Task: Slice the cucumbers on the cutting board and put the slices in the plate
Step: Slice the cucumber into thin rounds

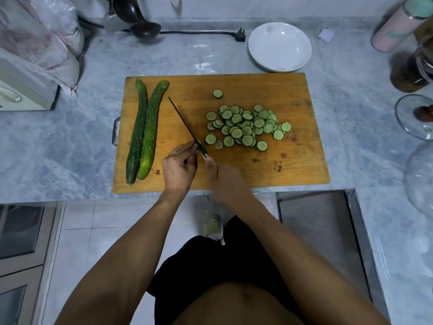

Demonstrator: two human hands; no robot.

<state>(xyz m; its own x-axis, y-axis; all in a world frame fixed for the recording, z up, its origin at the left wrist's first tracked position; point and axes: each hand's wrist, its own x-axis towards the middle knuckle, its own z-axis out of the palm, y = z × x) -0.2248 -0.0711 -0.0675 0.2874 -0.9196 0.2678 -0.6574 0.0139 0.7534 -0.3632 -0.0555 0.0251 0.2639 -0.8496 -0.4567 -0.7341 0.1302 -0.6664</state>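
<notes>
Nearest, my right hand (pixel 222 177) grips the knife (pixel 185 125), my left hand (pixel 179 165) pinches a slippery cucumber stub (pixel 202 146); beyond, wet slices (pixel 246 126), two firm whole cucumbers (pixel 143 130) on the cutting board (pixel 293 160); farthest, plate (pixel 280 46).

Dim, cool, even light falls from overhead, leaving the grey marbled stone countertop (pixel 210 57) bluish and only soft, faint shadows beneath the rectangular orange-brown wooden cutting board (pixel 293 160). Pale glare streaks the stone toward 12 o'clock and the round white ceramic plate (pixel 280 46) at 1 o'clock carries small bright highlights. The centre is fairly sharp, but wide-angle distortion bows the counter's edges, and the clear glass bowls (pixel 414 117) at 3 o'clock and the forearms at 6 o'clock are soft and stretched
</notes>
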